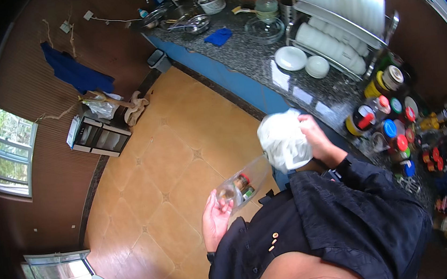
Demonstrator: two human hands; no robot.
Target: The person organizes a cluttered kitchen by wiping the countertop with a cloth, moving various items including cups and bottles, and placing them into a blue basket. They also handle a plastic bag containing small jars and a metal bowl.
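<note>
My left hand (pixel 217 218) holds the end of a clear plastic bag or sleeve (pixel 258 170) in front of my body. Through the clear plastic show a small jar with a red lid (pixel 242 181) and an item with a green-and-white label (pixel 248 193). A bulky white bundle (pixel 282 142), apparently thin plastic bags, is gripped at its right side by my right hand (pixel 316 134). It hangs near the counter's front edge, and some of its outline is blurred. The far end of the clear plastic reaches close to the bundle's lower left.
Along the granite counter (pixel 235 53) stand a dish rack (pixel 334 36) of white dishes, glass bowls (pixel 264 30), a blue cloth (pixel 218 37) and several lidded jars (pixel 390 128). Across the tiled floor (pixel 161 161) are a black-and-silver cabinet (pixel 102 137) and a bin (pixel 158 61).
</note>
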